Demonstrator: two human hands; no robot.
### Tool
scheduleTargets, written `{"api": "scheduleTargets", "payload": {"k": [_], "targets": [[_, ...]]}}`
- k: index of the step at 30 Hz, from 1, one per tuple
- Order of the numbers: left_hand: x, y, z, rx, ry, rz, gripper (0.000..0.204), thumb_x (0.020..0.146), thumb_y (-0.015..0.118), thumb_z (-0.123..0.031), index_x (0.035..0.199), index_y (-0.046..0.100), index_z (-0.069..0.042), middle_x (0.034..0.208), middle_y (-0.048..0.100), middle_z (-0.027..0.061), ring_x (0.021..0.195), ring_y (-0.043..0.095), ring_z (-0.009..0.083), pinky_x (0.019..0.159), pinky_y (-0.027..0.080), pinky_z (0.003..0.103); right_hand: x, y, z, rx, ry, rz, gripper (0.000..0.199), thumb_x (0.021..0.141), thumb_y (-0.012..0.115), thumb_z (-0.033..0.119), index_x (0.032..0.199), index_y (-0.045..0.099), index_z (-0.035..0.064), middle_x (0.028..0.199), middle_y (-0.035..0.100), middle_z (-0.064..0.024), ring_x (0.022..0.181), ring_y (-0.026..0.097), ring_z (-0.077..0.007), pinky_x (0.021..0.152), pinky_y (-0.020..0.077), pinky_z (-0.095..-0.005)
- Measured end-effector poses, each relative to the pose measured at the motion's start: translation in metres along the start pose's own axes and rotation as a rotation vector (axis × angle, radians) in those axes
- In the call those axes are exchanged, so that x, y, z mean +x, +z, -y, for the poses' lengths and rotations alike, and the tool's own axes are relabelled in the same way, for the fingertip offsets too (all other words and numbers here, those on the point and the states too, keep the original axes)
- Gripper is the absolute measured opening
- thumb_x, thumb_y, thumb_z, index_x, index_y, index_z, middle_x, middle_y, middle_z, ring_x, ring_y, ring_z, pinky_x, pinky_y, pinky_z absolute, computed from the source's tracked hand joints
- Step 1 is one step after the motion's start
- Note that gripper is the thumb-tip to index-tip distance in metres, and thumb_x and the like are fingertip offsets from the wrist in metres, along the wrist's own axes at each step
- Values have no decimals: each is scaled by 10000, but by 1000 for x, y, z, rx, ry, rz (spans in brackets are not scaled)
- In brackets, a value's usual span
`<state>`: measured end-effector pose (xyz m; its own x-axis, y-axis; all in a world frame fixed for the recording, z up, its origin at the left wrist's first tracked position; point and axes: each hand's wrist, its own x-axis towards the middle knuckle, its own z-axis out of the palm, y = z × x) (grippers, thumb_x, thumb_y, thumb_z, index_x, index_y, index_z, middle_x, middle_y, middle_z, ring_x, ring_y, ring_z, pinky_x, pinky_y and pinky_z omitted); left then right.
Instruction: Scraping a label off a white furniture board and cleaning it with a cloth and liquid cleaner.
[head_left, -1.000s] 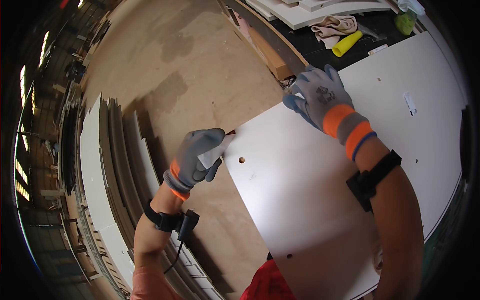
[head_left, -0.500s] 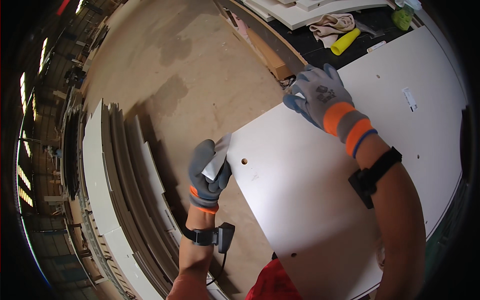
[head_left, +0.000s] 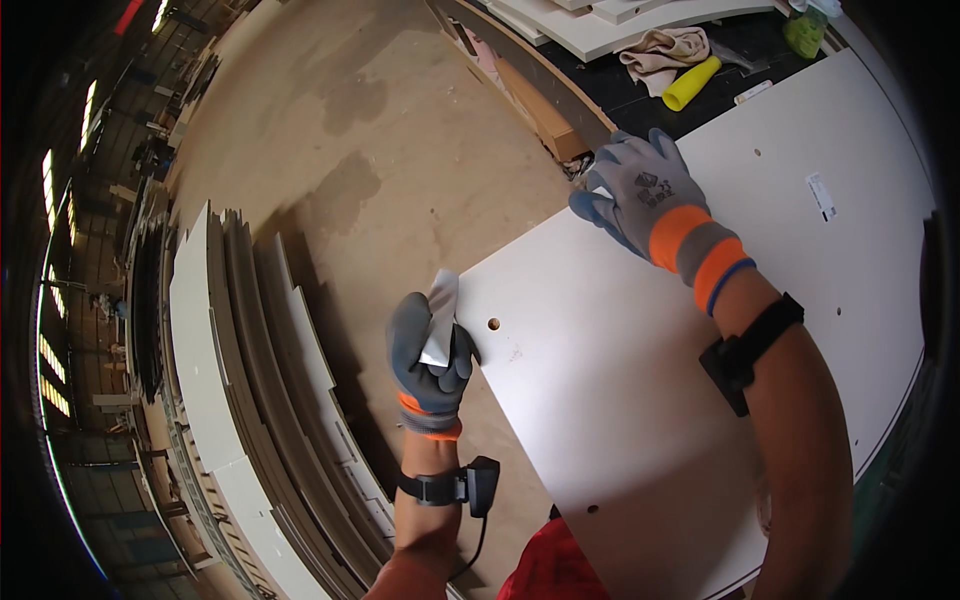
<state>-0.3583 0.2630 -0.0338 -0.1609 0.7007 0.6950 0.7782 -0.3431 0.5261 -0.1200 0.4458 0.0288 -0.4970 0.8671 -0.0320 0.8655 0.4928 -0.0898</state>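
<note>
A large white panel (head_left: 640, 360) with several small drilled holes lies in front of me, its left corner beside my left hand. My left hand (head_left: 425, 350), in a grey-blue glove with an orange cuff, is closed around a thin, pale, shiny flat piece (head_left: 441, 315). That piece stands up out of the fingers next to the panel's corner; its exact kind is unclear. At the panel's far edge is my right hand (head_left: 645, 185), gloved alike, with thumb on the near side and fingers bent over the edge. The fingertips are partly hidden.
Long boards (head_left: 235, 350) are stacked at the left. Beyond the panel, a dark surface bears a crumpled cloth (head_left: 665, 52), a yellow tube-shaped handle (head_left: 691, 84), a green-filled bottle (head_left: 804, 35) and white boards (head_left: 600, 25). A brown carton (head_left: 540, 105) lies near the right hand.
My left hand has shifted a little right and down, and the pale flat piece has turned more upright. The right hand keeps almost the same place on the panel's edge.
</note>
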Motion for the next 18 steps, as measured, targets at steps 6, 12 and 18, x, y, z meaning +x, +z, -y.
{"api": "scheduleTargets", "payload": {"k": [6,12,18], "targets": [[-9,1,-4,75,-38,-65,527,721,694,-85,1216,523,-35,1202,550,164,1078,554,300,966,422,410,3,-1,1,6,-7,1,422,959,446,459,1125,617,112,1289,543,-88,1332,378,-229,1143,207,-457],[-13,3,-4,87,-32,-83,533,723,713,-89,1216,518,-32,1227,540,162,1102,545,305,989,409,412,3,5,-4,-36,-9,33,429,969,435,467,1138,598,108,1293,540,-78,1339,374,-211,1150,201,-450],[44,-91,-23,220,-9,-476,245,867,579,-145,1096,601,-59,806,624,91,641,580,215,598,494,303,9,-16,2,-4,14,60,469,971,407,486,1142,610,99,1283,541,-88,1320,387,-223,1148,196,-440]]}}
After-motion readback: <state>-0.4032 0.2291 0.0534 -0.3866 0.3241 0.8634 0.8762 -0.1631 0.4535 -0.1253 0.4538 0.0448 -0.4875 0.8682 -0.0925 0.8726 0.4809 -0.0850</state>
